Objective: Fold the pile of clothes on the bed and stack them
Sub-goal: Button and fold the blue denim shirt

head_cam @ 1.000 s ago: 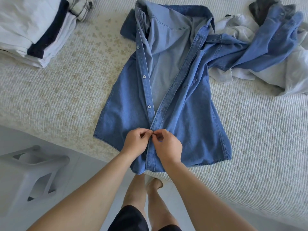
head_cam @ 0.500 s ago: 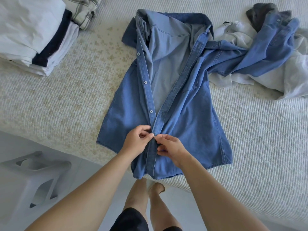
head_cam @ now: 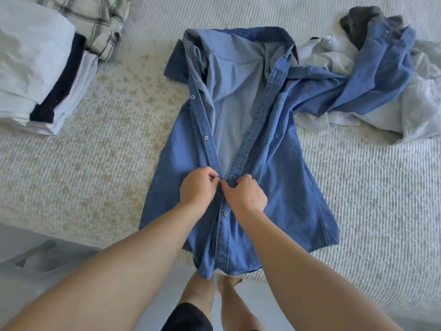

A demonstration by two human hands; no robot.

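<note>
Shirt: flat on bed, centre, hem over the near edge. Folded stack: on bed, far left. Unfolded pile: far right, under the shirt's sleeve. Left hand and right hand: side by side on the shirt's front placket.

A cream textured bedspread covers the bed above pale floor in soft daylight.

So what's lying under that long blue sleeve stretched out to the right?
The denim shirt's sleeve lies over crumpled white clothes, with a dark grey garment near the cuff. How many pieces are in that pile is hidden beneath it.
</note>
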